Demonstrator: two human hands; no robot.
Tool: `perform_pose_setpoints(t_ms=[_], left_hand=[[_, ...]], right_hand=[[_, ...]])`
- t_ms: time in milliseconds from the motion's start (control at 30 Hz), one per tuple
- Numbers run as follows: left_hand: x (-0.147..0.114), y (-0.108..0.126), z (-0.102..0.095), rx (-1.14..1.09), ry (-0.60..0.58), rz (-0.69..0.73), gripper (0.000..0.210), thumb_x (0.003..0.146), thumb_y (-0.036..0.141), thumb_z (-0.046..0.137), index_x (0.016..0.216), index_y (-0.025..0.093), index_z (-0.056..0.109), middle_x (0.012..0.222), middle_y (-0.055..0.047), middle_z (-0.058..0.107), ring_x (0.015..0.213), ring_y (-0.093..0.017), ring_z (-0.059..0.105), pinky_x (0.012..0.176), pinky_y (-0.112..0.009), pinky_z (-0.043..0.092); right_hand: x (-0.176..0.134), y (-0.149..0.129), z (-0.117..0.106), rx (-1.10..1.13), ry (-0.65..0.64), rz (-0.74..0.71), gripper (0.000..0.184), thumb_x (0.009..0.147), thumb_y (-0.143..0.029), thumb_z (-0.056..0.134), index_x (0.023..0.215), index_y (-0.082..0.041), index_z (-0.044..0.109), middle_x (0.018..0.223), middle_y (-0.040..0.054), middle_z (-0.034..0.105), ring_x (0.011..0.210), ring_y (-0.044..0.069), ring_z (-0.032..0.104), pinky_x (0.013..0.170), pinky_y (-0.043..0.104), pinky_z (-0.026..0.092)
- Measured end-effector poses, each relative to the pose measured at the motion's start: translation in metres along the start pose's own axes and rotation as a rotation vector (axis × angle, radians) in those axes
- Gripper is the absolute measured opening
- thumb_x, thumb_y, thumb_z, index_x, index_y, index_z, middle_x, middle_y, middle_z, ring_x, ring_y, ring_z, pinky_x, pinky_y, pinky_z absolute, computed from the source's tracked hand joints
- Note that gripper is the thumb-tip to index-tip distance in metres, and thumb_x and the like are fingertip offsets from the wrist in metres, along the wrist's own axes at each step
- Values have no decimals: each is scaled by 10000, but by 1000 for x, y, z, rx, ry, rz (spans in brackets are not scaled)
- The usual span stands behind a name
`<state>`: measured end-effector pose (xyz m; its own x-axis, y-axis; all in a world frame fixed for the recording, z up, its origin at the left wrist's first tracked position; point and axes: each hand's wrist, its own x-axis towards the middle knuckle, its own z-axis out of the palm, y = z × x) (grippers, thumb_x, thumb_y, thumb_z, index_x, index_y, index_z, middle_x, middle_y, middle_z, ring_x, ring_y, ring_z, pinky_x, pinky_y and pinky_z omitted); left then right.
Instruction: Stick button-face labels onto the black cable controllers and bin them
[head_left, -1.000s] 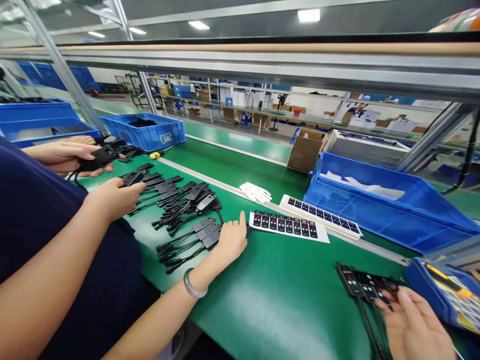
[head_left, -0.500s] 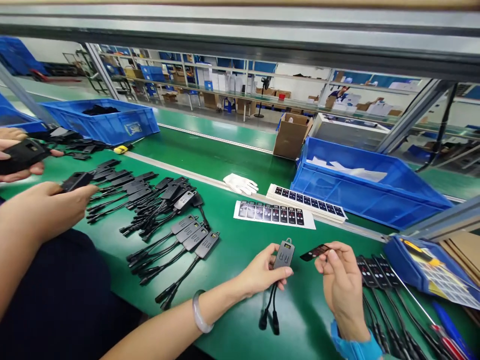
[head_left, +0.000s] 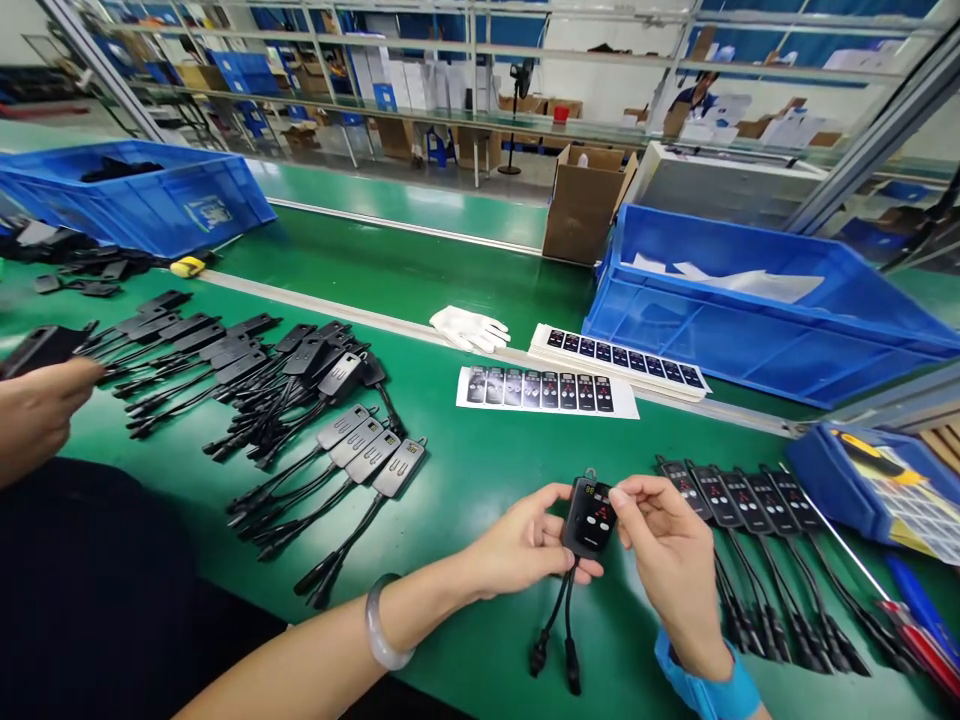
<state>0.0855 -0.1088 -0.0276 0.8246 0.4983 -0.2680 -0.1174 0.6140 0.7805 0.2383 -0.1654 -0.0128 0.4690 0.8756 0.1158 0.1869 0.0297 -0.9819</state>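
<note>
My left hand (head_left: pixel 525 545) holds a small black controller box (head_left: pixel 576 537) upright by its sides, with two short plug cables hanging below it. My right hand (head_left: pixel 664 545) pinches the edge of a glossy black label (head_left: pixel 598 522) with red marks and pale buttons. The label lies over the controller's front face; I cannot tell whether it is stuck down. Several labelled controllers (head_left: pixel 739 500) lie in a row right of my right hand. Left of my left hand, several unlabelled grey-faced controllers (head_left: pixel 401 468) rest on the green table (head_left: pixel 450 480).
A label sheet (head_left: pixel 547 392), a stack of label sheets (head_left: pixel 619 362) and a white glove (head_left: pixel 470 329) lie ahead. Blue bins (head_left: pixel 750 330) stand at the back. A screwdriver (head_left: pixel 919 640) and blue pouch (head_left: pixel 844 490) are at right. A co-worker's hand (head_left: pixel 41 410) is at left.
My right hand has brought the label left onto the controller's face; before, the two were apart. The controller has turned slightly in my left hand. The camera view has tilted down.
</note>
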Motion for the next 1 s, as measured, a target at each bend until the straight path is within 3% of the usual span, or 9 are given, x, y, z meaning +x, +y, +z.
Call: perform_pose_setpoints(t_ms=[467,1000], left_hand=[[-1,0,0,-23,-40,-5,527,709,156,711,1160,188,440,851,-72,690,858,-254,693,750,-330,524],[-3,0,4,20,-41,33,473,766,185,675,1176,188,440,846,-64,688,812,-206,691,734,-296,518]], right_hand=[[-2,2,4,-15,-20,23,109,813,-305,653,819,-206,607,649,-32,544,498,69,462,436,160,411],[-5,4,5,-56,0,19,132,804,-314,657,824,-196,601,651,-23,539,498,86,474,434,196,408]])
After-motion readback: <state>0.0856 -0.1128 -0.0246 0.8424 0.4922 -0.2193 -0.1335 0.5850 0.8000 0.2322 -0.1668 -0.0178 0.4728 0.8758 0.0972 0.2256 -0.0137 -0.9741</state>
